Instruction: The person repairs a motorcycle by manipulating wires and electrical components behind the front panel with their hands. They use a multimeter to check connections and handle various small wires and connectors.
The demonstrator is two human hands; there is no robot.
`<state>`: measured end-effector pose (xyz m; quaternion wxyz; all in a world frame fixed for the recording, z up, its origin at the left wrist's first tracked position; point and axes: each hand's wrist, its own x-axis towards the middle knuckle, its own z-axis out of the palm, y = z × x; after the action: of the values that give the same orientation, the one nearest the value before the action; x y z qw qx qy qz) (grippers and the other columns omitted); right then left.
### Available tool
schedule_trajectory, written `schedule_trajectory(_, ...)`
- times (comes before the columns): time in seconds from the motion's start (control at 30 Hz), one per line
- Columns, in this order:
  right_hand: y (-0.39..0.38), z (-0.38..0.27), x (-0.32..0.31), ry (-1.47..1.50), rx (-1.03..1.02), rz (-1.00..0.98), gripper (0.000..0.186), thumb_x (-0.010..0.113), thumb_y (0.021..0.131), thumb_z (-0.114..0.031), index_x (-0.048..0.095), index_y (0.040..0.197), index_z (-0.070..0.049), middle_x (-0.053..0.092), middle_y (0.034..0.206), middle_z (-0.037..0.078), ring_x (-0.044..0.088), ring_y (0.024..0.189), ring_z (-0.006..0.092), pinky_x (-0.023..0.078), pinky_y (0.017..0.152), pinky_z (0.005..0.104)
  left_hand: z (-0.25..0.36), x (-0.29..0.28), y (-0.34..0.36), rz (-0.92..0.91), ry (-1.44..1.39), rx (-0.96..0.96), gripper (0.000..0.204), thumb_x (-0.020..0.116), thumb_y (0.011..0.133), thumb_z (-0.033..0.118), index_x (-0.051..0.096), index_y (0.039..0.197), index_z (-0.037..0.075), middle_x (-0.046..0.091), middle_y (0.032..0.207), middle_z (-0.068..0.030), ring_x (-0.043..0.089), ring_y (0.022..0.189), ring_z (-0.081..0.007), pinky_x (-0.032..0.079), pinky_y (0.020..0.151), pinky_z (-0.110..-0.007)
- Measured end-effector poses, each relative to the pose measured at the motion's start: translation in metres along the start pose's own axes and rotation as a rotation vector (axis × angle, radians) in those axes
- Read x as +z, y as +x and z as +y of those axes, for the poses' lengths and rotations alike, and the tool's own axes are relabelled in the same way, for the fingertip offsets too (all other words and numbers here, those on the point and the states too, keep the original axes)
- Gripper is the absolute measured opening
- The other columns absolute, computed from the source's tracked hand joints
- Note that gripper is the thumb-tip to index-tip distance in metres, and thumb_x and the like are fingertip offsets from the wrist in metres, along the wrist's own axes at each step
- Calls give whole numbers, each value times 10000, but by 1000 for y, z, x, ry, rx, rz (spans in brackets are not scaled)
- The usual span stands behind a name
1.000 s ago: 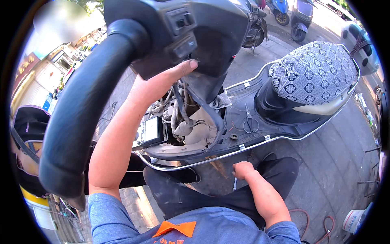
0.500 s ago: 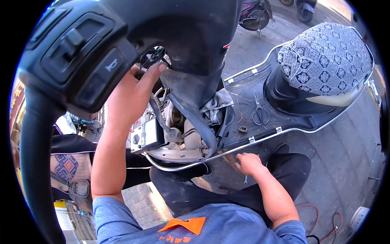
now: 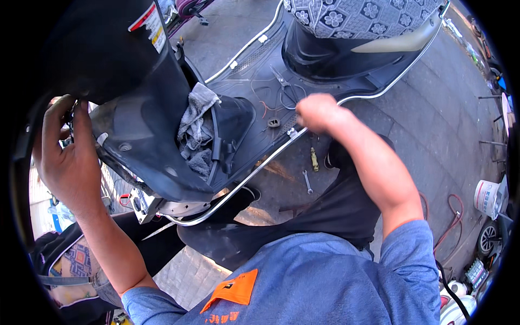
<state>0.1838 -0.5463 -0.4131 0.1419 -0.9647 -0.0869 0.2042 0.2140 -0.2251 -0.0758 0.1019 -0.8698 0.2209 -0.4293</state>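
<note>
My left hand (image 3: 70, 170) reaches up under the black front panel of a scooter (image 3: 143, 116). Its thumb and fingers close around something dark and small that I cannot make out. My right hand (image 3: 322, 115) is curled and slightly blurred over the near edge of the footboard (image 3: 238, 162); whatever it may hold is hidden. Beside it on the footboard lie scissors (image 3: 286, 89) and a small dark part (image 3: 274, 123). A grey patterned rag (image 3: 196, 122) is stuffed into the pocket behind the front panel.
A yellow-handled screwdriver (image 3: 314, 159) and a wrench (image 3: 307, 182) lie on the ground by my leg. The meter (image 3: 142, 206) rests at the front corner. A metal rail (image 3: 254, 169) rims the footboard; a patterned seat cover (image 3: 363, 19) is beyond. A red hose (image 3: 454, 219) lies right.
My view has swung right, and the front panel now covers the exposed inner parts. My right hand has risen from the ground to the footboard's edge. My left hand remains at the front.
</note>
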Motion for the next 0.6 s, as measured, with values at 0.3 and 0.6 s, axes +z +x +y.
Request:
schedule_trajectory(0.3,95,6,102,97,-3,13,308,702,893,-133,769,1192,-101,763,1216,150,742,1141,347,616,942,459,-1,-12,-53,149,-542,-95,386,670,1058,100,605,1402,-62,640,1396,-140,646,1213,-269,555,1041,-413)
schedule_trajectory(0.6,127,-47,191,57,-128,377,273,592,975,-189,606,1247,-171,626,1195,98,673,1085,300,608,797,426,36,-73,-184,-107,-614,-234,252,702,1038,193,668,1192,-3,557,1259,-196,596,1092,-304,507,907,-396)
